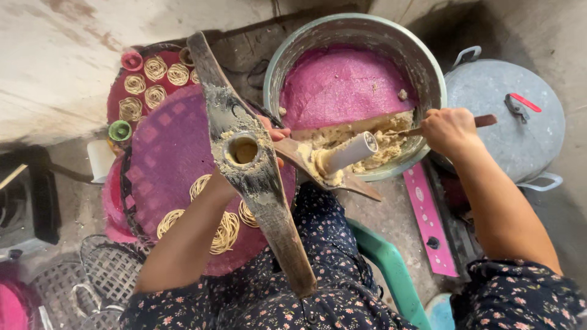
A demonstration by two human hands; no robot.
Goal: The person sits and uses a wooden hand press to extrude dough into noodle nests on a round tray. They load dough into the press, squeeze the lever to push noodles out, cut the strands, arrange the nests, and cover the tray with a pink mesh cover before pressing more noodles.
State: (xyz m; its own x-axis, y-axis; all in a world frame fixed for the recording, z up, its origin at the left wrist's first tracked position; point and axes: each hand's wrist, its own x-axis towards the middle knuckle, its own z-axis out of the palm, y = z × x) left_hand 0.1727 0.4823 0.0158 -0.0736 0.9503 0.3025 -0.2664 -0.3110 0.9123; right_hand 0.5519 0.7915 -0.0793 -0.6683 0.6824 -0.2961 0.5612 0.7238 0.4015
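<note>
Nearest the lens rose the dough-caked wooden noodle press, its long axis running from the lap up and away, its open cylinder mouth facing up. Behind it the left hand gripped the press — fingers mostly hidden. Farther right, the right hand was closed round a wooden-handled scoop, dug into pale dough in the round metal basin — so the dough lay just right of the press mouth.

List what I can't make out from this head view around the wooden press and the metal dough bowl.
- Left hand: mostly hidden behind the wooden press; grip unclear.
- Utensil tip: buried in beige dough inside the metal bowl; right hand covers its wooden handle.
- Bowl's depth: pink cloth hides it.
- Noodle coils: forearm partly covers them.
</note>
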